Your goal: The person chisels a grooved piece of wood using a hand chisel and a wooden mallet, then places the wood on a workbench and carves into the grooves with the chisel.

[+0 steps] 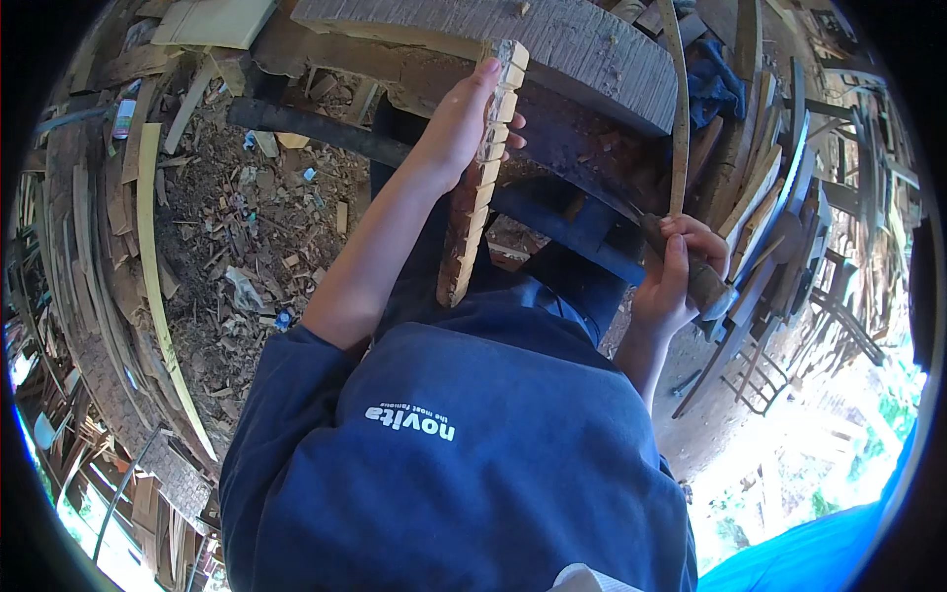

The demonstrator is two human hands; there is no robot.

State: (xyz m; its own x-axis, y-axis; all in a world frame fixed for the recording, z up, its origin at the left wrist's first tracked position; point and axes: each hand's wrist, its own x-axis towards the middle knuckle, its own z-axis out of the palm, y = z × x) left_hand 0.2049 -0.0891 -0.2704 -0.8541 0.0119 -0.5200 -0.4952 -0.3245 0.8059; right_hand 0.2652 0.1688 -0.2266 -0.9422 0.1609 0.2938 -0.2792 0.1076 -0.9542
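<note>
Pointing away from the torso (pixel 473 513), a notched wooden strip (pixel 479 202) is gripped by the left hand (pixel 462 123); rightward, apart, the right hand (pixel 674 276) clasps a tool (pixel 708 288).

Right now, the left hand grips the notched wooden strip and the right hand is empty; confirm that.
One part is wrong: the head view shows the right hand holding a dark-handled tool. The left hand does grip the notched wooden strip.
</note>
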